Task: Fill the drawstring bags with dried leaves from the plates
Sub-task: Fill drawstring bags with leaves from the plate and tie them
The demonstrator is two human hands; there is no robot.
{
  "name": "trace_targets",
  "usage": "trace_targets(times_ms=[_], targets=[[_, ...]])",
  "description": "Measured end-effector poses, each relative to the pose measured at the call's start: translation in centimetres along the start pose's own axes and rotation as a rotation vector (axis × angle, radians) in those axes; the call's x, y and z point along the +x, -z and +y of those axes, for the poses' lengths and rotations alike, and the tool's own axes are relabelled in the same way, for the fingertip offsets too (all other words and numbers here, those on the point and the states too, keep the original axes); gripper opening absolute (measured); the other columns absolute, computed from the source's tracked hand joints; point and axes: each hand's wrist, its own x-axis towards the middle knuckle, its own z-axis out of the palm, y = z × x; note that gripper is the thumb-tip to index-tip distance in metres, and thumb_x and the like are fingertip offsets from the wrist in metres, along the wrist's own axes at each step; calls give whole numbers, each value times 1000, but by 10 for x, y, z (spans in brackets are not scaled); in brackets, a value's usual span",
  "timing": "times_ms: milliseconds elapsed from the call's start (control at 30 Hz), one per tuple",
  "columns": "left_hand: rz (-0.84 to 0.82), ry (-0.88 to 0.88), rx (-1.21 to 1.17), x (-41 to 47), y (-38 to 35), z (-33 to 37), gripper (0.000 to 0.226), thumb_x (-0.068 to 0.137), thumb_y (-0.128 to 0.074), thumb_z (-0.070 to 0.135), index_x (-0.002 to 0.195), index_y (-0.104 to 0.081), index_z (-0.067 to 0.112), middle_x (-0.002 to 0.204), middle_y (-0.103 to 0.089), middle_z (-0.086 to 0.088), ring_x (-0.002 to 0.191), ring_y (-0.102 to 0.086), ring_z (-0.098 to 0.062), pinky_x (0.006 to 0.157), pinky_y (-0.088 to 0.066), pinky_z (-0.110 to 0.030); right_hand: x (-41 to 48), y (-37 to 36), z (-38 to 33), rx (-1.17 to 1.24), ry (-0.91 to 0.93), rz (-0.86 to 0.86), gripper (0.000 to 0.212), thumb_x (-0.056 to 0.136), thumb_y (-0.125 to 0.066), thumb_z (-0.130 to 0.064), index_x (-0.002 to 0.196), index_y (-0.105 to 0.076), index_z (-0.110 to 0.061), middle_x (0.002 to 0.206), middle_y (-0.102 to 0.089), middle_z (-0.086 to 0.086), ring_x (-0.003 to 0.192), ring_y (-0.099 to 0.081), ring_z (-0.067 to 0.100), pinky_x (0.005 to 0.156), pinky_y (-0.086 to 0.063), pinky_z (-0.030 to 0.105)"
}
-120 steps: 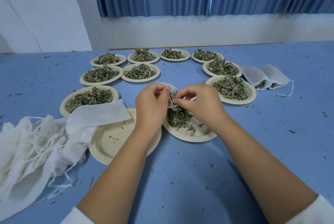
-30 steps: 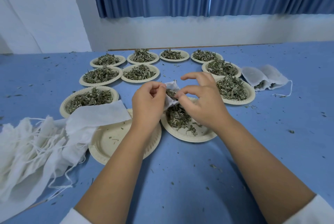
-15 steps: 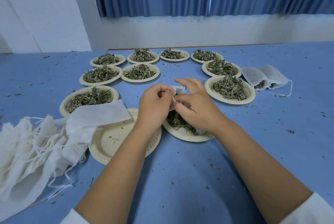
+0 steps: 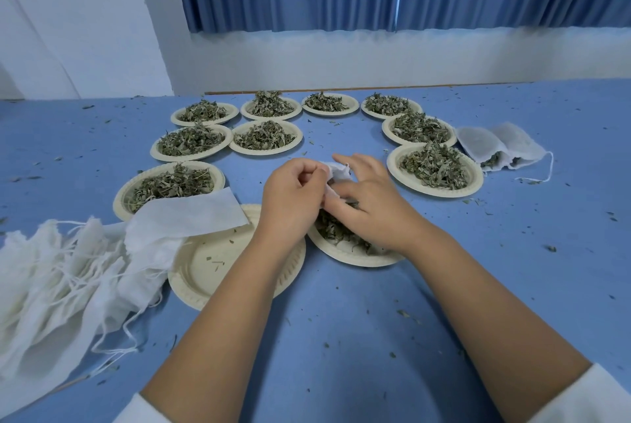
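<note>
A small white drawstring bag [image 4: 336, 174] is pinched by its mouth in my left hand [image 4: 293, 197], just above a cream paper plate [image 4: 355, 256] with a thin layer of dried leaves [image 4: 336, 231]. My right hand [image 4: 367, 199] lies palm down over the bag and the plate, thumb and fingers pressing on the cloth; most of the bag is hidden under both hands. Whether leaves are in that hand I cannot tell. Several more plates heaped with leaves ring the far side, such as the one at right [image 4: 435, 168].
A pile of unfilled white bags with loose strings [image 4: 61, 272] lies at the left, one bag draped over an almost bare plate [image 4: 222, 269]. Two filled bags [image 4: 500, 146] lie at the far right. Leaf crumbs are scattered over the blue table [image 4: 341, 327].
My right hand, raised with spread fingers a second ago, has come down flat over the bag and plate. My left hand has kept its pinch on the bag's mouth.
</note>
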Motion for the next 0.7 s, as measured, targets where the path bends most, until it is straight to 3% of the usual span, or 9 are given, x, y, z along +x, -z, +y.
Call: trace_targets(times_ms=[133, 200, 300, 333, 467, 700], targets=[[99, -15, 6, 3, 4, -4, 15, 94, -58, 17, 83, -67, 19, 75, -68, -6, 70, -60, -14, 71, -52, -20, 2, 10, 1, 183, 11, 211, 18, 90, -58, -32, 89, -75, -27, 131, -53, -4, 128, -37, 15, 104, -25, 20], [161, -34, 18, 6, 8, -6, 15, 95, -58, 19, 82, -67, 20, 75, -65, -3, 67, -56, -10, 62, -44, -11, 4, 16, 6, 213, -43, 297, 10, 86, -62, -22, 82, -71, -22, 107, -58, -5, 106, -52, 12, 94, -40, 26], [247, -58, 28, 9, 13, -6, 18, 95, -57, 19, 79, -65, 26, 76, -64, 2, 71, -56, -10, 63, -43, -14, 5, 18, 12, 46, -117, 144, 5, 82, -63, -22, 82, -65, -26, 91, -62, -10, 82, -58, 9, 83, -49, 33], [268, -67, 26, 9, 15, -6, 19, 95, -57, 20, 79, -64, 27, 76, -65, 2, 71, -57, -11, 63, -43, -13, 5, 16, 13, 21, -126, 74, 7, 82, -66, -26, 88, -66, -28, 92, -62, -11, 82, -59, 8, 82, -49, 31], [298, -82, 10, 10, 18, -5, 18, 95, -56, 20, 80, -63, 26, 80, -67, -3, 74, -59, -14, 67, -44, -19, 2, 6, 14, -70, -107, -196, 51, 76, -74, -51, 123, -63, -34, 110, -53, -11, 101, -50, 6, 89, -42, 26], [238, -80, 40, 6, 11, -6, 13, 96, -58, 19, 86, -66, 20, 81, -68, 0, 76, -60, -12, 68, -45, -16, 4, -3, 9, -123, -83, -229, 44, 79, -74, -46, 120, -65, -33, 117, -57, -6, 106, -54, 14, 92, -46, 35]])
